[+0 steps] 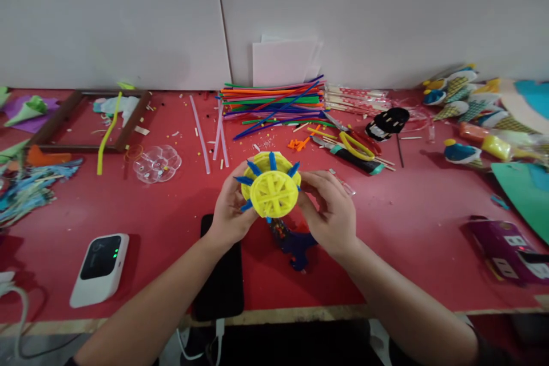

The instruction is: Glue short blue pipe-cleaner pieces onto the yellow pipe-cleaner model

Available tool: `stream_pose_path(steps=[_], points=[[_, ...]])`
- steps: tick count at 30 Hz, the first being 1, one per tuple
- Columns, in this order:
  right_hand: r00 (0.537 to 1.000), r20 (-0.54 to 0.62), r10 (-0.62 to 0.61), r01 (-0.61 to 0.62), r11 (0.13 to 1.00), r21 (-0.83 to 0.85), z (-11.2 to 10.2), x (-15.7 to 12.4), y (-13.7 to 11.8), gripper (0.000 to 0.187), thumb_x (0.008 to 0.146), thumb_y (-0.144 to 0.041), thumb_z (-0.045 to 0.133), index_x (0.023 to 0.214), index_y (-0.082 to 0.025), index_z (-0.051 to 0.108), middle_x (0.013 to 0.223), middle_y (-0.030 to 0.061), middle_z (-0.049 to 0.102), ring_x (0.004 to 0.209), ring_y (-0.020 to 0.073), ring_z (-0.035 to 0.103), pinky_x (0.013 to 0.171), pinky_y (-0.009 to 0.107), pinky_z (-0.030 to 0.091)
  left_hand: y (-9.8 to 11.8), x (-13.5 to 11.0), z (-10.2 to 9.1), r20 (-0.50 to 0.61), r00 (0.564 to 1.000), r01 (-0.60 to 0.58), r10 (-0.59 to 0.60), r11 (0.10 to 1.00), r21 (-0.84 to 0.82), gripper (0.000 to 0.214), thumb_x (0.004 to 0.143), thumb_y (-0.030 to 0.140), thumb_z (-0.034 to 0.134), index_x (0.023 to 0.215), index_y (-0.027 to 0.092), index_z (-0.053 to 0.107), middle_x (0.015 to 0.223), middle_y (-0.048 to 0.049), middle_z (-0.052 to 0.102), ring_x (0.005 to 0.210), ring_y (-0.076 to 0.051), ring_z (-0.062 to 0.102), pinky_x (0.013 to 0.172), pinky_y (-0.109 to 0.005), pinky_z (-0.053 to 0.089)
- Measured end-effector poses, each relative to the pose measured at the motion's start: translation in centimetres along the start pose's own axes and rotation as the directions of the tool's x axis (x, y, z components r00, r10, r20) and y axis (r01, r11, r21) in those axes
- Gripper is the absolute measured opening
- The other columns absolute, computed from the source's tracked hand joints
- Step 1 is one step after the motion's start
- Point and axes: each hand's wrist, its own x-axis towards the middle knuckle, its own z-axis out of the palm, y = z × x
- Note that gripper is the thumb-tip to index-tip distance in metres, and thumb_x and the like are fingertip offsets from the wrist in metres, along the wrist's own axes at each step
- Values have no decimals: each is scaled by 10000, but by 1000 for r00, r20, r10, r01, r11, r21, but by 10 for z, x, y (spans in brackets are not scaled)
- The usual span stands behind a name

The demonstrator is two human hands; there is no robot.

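Between my two hands is a yellow wheel-like craft piece [275, 194], with a spoked round front, a second yellow disc behind it and blue pegs sticking out around it. My left hand [233, 209] grips its left side, fingers curled behind. On the right edge, the fingers of my right hand [330, 209] are closed on it. Below the wheel, a dark blue shaped piece [298, 246] lies on or just above the table; whether it joins the wheel I cannot tell. A black phone [221, 286] lies under my left wrist.
Bundled coloured sticks [274, 100] lie at the back by the wall. Right of them are yellow-handled scissors [355, 146] and a cutter [358, 160]. A white hotspot device [99, 270] and a clear flower-shaped tray [157, 164] sit left. A purple box [506, 246] stands right.
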Motion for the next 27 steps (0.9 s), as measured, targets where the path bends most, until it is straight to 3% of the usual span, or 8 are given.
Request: stream_pose_path(steps=[3,6,10,15,21,24,27], points=[[999,3,-32,32,992,-124,-14,12,5,219,950,-173,589,1114,-227,724,987,53,749,855,170,721,781,331,617,-10,-3,-3,-65,994,85,-87,996,-37,650,691,408,931,1283,343,670,1247,-87,741,1117,-289,741,861,-367,670],[997,-83,0,-22,965,-260,-37,25,18,162,941,-213,609,1020,-239,749,930,37,767,848,182,727,790,351,606,-19,-4,-6,-127,984,115,-121,992,-58,661,668,383,945,1268,345,669,1250,-80,739,1110,-286,741,822,-356,674],[971,-230,56,-122,951,-285,-58,28,34,147,950,-261,625,1022,-243,752,940,33,770,862,187,727,789,358,590,-12,-3,-5,-96,992,79,-86,994,-77,705,670,341,946,1307,340,646,1314,-86,709,1206,-276,700,999,-411,616],[986,-168,-2,-51,951,-306,-54,23,30,135,946,-234,615,965,-245,748,907,32,770,851,194,734,790,362,592,2,-1,1,-55,995,82,-87,993,-89,736,700,304,925,1364,372,615,1427,-78,654,1267,-302,671,983,-418,631],[989,-118,-84,36,931,-364,-47,25,21,167,944,-205,582,925,-252,740,872,30,779,841,200,747,778,360,600,0,-4,4,-46,997,53,-57,994,-91,689,743,354,899,1359,463,609,1406,-37,673,1272,-319,671,925,-468,664],[992,-112,-65,16,920,-390,-53,27,24,168,940,-221,582,934,-252,747,890,38,788,857,206,745,807,373,590,-5,-6,1,-67,995,76,-79,995,-59,706,690,362,934,1327,395,633,1384,-66,683,1254,-319,681,938,-444,658],[994,-106,34,-78,895,-440,-67,27,37,166,927,-270,588,941,-245,752,911,49,789,809,206,728,743,361,569,-8,-5,-3,-138,986,86,-92,995,-52,624,676,344,944,1236,358,669,1286,-56,729,1182,-283,719,934,-398,657]])
